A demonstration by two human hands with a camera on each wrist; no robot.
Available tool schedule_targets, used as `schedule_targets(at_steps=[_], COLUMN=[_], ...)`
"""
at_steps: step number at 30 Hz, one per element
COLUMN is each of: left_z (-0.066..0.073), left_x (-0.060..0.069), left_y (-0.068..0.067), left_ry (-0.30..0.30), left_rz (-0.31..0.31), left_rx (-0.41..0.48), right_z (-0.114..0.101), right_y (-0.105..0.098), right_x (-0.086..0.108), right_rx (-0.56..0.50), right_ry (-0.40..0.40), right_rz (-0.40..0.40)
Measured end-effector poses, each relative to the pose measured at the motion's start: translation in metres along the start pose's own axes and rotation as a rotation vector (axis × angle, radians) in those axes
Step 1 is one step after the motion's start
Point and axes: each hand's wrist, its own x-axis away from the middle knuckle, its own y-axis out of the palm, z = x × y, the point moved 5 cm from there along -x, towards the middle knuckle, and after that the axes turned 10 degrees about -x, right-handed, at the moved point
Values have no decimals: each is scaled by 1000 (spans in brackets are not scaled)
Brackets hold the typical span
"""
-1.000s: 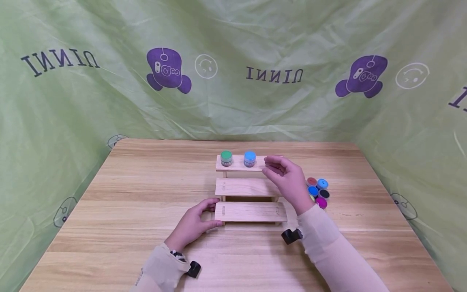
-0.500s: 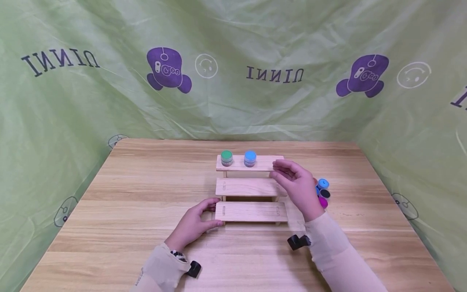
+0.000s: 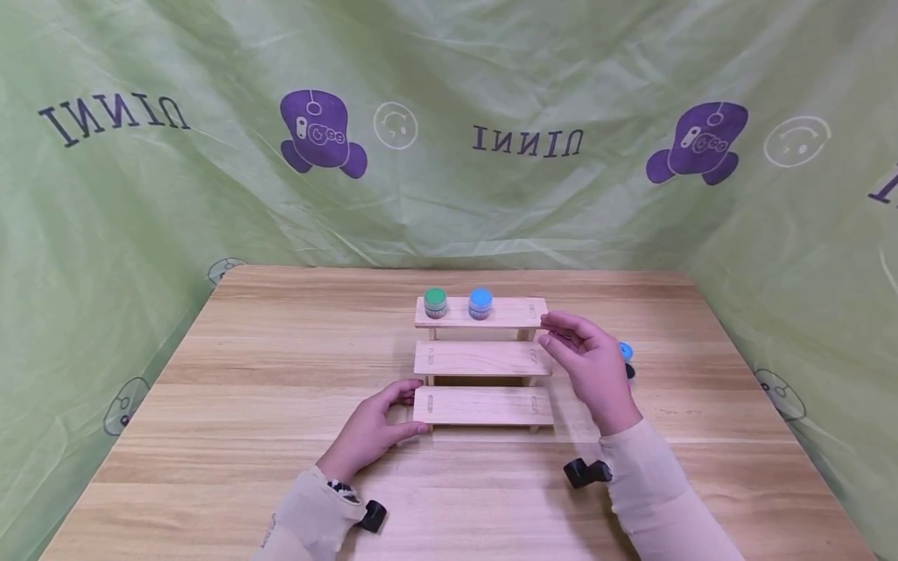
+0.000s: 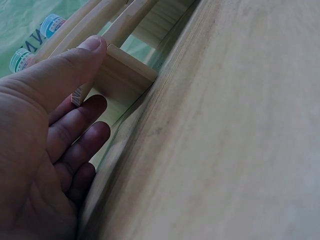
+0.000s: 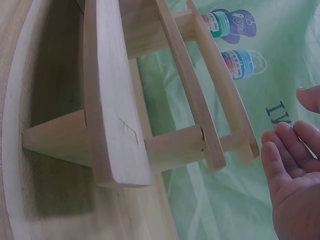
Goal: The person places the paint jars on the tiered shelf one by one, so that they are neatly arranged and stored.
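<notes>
A three-tier wooden stand (image 3: 484, 406) sits on the table. On its top tier are a green-lidded jar (image 3: 435, 303) at the left end and a blue-lidded jar (image 3: 480, 304) near the middle. The left hand (image 3: 368, 428) grips the left end of the lowest tier, thumb at the front; in the left wrist view the thumb (image 4: 92, 44) lies against the board's end. Beside the right ends of the upper tiers is the right hand (image 3: 589, 366), fingers loosely bent, holding nothing. In the right wrist view that hand (image 5: 300, 175) is apart from the stand.
Behind the right hand, a light-blue-lidded jar (image 3: 626, 351) and a dark one (image 3: 630, 372) show partly on the table (image 3: 281, 351). A green printed cloth (image 3: 449, 210) hangs behind and at both sides.
The right hand has moved right, from over the top tier to beside the stand's right end, and now covers most of the loose jars. The left hand stays in place.
</notes>
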Motion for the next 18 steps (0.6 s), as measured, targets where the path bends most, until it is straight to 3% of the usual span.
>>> schedule_targets(at_steps=[6, 18], left_z=[-2, -2], left_x=[0, 0], left_y=[0, 0], left_ry=[10, -3], left_rz=[6, 9], left_rx=[9, 9], right_z=[-2, -2], right_y=[-6, -20], right_x=[0, 2], right_rx=[-9, 15], right_ry=[-38, -35], right_rz=[20, 69])
